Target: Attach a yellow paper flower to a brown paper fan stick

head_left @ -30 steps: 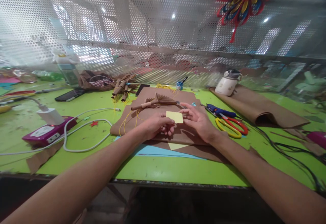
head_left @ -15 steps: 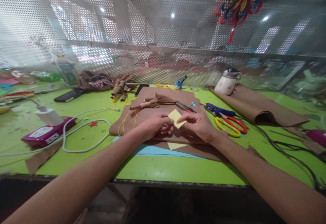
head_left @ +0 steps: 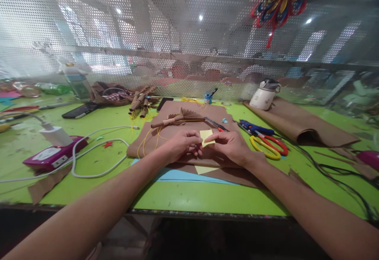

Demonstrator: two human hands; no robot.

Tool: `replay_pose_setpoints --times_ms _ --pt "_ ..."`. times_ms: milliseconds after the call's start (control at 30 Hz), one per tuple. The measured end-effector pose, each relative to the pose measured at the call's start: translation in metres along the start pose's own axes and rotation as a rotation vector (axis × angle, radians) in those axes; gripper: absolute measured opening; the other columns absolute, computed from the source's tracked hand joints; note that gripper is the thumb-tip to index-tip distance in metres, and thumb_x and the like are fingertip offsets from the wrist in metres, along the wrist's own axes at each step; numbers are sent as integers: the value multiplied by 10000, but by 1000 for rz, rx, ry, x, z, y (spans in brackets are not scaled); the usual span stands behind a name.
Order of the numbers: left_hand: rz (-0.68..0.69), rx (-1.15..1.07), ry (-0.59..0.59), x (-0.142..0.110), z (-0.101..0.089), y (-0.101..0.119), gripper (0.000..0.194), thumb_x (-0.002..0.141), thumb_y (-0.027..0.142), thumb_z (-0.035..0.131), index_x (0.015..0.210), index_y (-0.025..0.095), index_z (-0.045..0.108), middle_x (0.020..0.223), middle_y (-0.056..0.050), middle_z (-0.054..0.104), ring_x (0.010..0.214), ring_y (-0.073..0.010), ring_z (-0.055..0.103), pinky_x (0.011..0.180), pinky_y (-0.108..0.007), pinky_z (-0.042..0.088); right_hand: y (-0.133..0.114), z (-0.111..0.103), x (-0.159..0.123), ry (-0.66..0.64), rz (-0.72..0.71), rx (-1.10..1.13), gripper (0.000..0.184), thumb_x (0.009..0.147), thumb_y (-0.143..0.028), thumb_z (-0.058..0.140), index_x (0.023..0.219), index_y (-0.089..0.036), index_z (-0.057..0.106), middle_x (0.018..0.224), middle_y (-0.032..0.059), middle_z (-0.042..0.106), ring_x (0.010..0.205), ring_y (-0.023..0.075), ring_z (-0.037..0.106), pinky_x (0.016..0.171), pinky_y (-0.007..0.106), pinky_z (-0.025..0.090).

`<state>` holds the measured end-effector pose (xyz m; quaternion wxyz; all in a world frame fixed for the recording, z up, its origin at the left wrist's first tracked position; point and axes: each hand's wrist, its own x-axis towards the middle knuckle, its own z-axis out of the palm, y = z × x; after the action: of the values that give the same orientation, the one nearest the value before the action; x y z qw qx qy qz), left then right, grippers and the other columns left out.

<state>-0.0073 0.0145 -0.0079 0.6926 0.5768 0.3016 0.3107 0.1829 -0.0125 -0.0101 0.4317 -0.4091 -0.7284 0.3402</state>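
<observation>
Between my two hands is a small piece of yellow paper [head_left: 206,135]. My right hand [head_left: 232,146] pinches its right side, thumb over the top. At its left edge my left hand [head_left: 185,145] has thumb and fingers closed on the paper, the other fingers curled under. Below them lies brown paper [head_left: 177,110], with another yellow paper piece [head_left: 204,169] and blue sheets [head_left: 177,176] showing at the near side. Just beyond my hands rests a rolled brown paper stem [head_left: 163,123] with a pleated fan part and yellow string.
Yellow-and-red-handled scissors [head_left: 268,148] and a blue glue gun [head_left: 256,127] lie to the right, near black cables. A purple power strip [head_left: 55,155] with a white cable [head_left: 97,175] is at left. Farther back are rolled paper stems [head_left: 140,101] and a white bottle [head_left: 263,96].
The yellow paper has turned from a diamond to a more upright position between my fingers, and its lower right part now looks bent. My hands have barely moved.
</observation>
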Motion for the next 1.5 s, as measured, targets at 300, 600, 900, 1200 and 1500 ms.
replay_pose_setpoints --times_ms 300,600,900,1200,1500 --pt "0 -14 -31 -1 1 2 107 728 207 596 710 119 537 662 -60 637 569 -124 617 537 -211 456 5 3 1 0 24 203 198 714 -329 657 816 -164 700 764 39 668 705 150 600 690 283 480" --pt "-18 159 -8 -2 3 1 170 735 285 601 774 120 594 699 -74 656 574 -104 596 520 -190 423 7 5 2 75 118 295 252 679 -389 679 704 -141 642 714 25 623 660 129 551 657 267 457" --pt "-53 239 -8 -6 8 5 180 760 302 563 787 130 607 697 -55 657 575 -85 556 496 -167 380 -6 8 0 143 196 263 283 653 -411 690 665 -143 596 563 -18 567 525 97 484 534 233 388" --pt "-37 299 -24 -6 9 7 165 767 273 545 801 127 611 683 -51 650 541 -73 523 484 -162 368 -7 8 0 143 182 186 279 689 -417 660 662 -151 579 537 -23 559 508 98 465 515 236 365" --pt "-30 309 -15 -5 8 5 171 775 285 536 796 130 604 689 -50 650 545 -74 524 464 -158 352 -6 9 1 143 192 232 277 680 -397 673 671 -141 569 536 -26 556 503 91 470 509 227 375"
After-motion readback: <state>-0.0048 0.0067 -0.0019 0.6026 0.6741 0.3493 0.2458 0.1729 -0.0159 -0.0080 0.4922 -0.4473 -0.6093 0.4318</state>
